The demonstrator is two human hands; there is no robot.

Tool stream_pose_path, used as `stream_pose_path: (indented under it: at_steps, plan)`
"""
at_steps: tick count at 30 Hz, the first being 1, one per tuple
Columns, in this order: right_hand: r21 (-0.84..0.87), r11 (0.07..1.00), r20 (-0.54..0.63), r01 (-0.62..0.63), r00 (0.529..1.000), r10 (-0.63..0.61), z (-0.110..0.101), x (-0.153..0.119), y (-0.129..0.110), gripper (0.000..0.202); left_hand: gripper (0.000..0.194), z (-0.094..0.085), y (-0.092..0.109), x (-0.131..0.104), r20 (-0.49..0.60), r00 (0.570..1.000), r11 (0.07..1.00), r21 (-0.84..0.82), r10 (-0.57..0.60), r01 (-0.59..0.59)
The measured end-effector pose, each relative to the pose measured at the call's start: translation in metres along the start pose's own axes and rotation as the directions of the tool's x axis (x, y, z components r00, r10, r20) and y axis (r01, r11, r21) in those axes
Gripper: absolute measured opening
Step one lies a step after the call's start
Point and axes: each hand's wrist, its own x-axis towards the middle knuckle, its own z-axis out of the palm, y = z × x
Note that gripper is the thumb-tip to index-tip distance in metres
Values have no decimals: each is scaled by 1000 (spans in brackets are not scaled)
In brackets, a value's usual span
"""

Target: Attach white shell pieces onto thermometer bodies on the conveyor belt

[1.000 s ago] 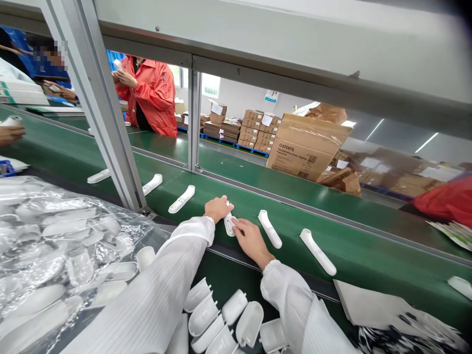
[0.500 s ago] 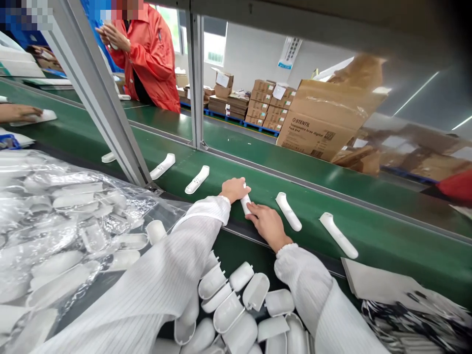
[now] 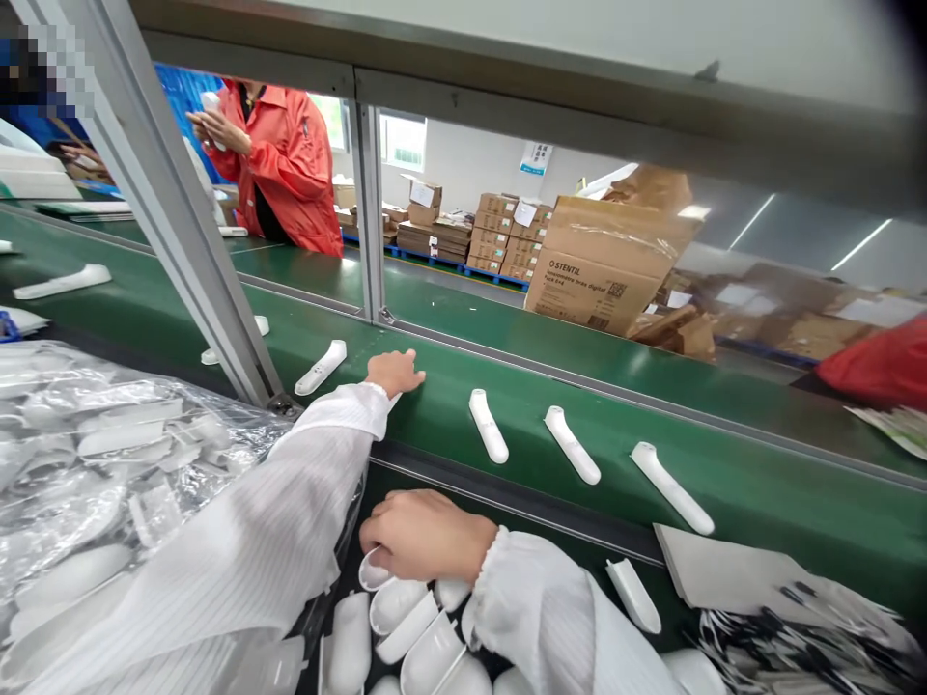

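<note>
Several white plastic shells (image 3: 351, 645) lie loosely heaped nearest the wearer, with a clear plastic bag (image 3: 238, 425) of similar parts to the left and bundled cables (image 3: 760, 632) to the right. Above the heap, the right hand (image 3: 431, 536) bends its fingers down onto one curved shell (image 3: 374, 571); whether they pinch it cannot be told. Farther out, the left hand (image 3: 393, 373) reaches over the green conveyor belt (image 3: 435, 425), fingers loosely bent over a white housing (image 3: 395, 400) that is mostly hidden, so its grip cannot be told either. The step in hand seems to be taking up a shell while minding that housing; lifting a shell singly would call for a fingertip hold on its rim, clear of its neighbours. Three angled housings (image 3: 489, 427) lie spaced apart on the belt to the right of the left hand. Beyond, a person in a red jacket (image 3: 294, 174) handles a white piece, and a carton (image 3: 608, 261) reads "STENTIL", "Tensiometre bras digital"; the wall sign (image 3: 536, 157) is too small to read.
</note>
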Motion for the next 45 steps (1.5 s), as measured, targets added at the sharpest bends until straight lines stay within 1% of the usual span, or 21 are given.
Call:
stream_pose_path:
  at_steps: [3,5,7,10,11,12,13,14,17,19,22,26,29,31,33,34,36,38,39,42,45]
  plan:
    - [195,975,-137,-110,981,138,-16,-9,19,24,48,5,-3,6,59,997,999,-9,43,-42]
    - [300,941,-293,-158,923,249,-27,-15,39,41,46,6,0,8,49,998,998,-50,38,-36]
    - [341,911,-436,-231,820,371,-33,-17,63,48,46,6,6,9,52,999,996,-91,15,-11]
    - [393,837,-576,-382,607,548,-29,-10,95,49,46,12,14,7,64,998,991,-129,-24,32]
    - [408,813,-593,-414,557,581,-26,-8,103,49,46,15,17,5,61,997,988,-146,-37,45]
    - [415,799,-599,-435,530,600,-23,-6,109,50,46,19,20,4,52,997,985,-165,-49,57]
    - [409,797,-595,-445,532,603,-19,-4,113,50,46,23,22,2,39,998,981,-185,-58,65]
    - [392,805,-583,-445,557,591,-16,-4,114,50,46,26,25,0,24,998,977,-203,-63,67]
    - [303,865,-507,-400,701,502,-9,-12,111,50,45,33,32,-3,2,998,971,-231,-65,63]
    - [236,891,-455,-387,767,453,-7,-22,107,50,45,34,36,-3,4,998,969,-240,-62,61]
    - [143,889,-416,-435,789,453,-6,-36,108,48,45,36,42,-3,5,998,968,-246,-55,55]
    - [71,875,-370,-479,802,469,-8,-44,123,46,44,40,52,-7,-4,1000,976,-220,-11,10]
    - [34,853,-321,-520,803,502,-12,-47,132,45,47,38,62,-14,-12,999,984,-171,50,-51]
    - [-12,843,-316,-538,801,508,-17,-53,128,46,55,31,66,-19,29,993,984,-138,116,-111]
    - [-14,849,-353,-528,797,490,-25,-63,113,47,66,20,63,-22,41,988,981,-131,150,-143]
    - [15,870,-366,-492,807,463,-28,-70,101,46,70,13,57,-23,9,990,982,-132,140,-138]
    - [103,933,-333,-345,872,360,-34,-84,71,40,71,-1,40,-22,-122,989,988,-119,80,-95]
    - [139,968,-205,-209,950,234,-34,-95,36,31,68,-12,18,-18,-224,975,997,-70,9,-25]
    - [103,973,-129,-207,967,219,-32,-99,19,28,67,-16,8,-16,-234,972,999,-40,-22,13]
    - [-111,924,-45,-366,931,363,-16,-105,-17,22,61,-20,-16,-10,-100,991,995,29,-87,90]
    - [-124,902,-64,-413,911,408,-3,-106,-24,18,46,-15,-25,-8,27,998,998,33,-63,62]
